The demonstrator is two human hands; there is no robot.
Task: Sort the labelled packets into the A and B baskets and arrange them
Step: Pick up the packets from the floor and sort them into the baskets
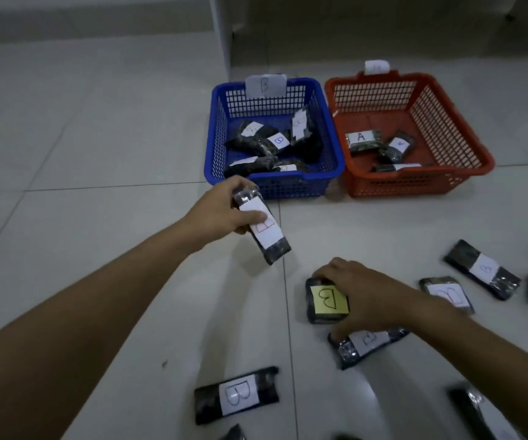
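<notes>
My left hand [224, 208] grips a dark packet with a white B label [264, 230], held above the floor just in front of the blue B basket [273, 182]. My right hand [364, 296] curls round a dark packet with a yellow B label [324, 301] that lies on the floor. The blue basket holds several dark packets. The red A basket [415, 182] beside it on the right holds three packets, one showing an A label [362, 138].
Several more dark labelled packets lie on the white tiled floor: one at the front [237, 395], one under my right wrist [367, 342], others to the right [483, 269]. A white furniture leg [221, 36] stands behind the baskets.
</notes>
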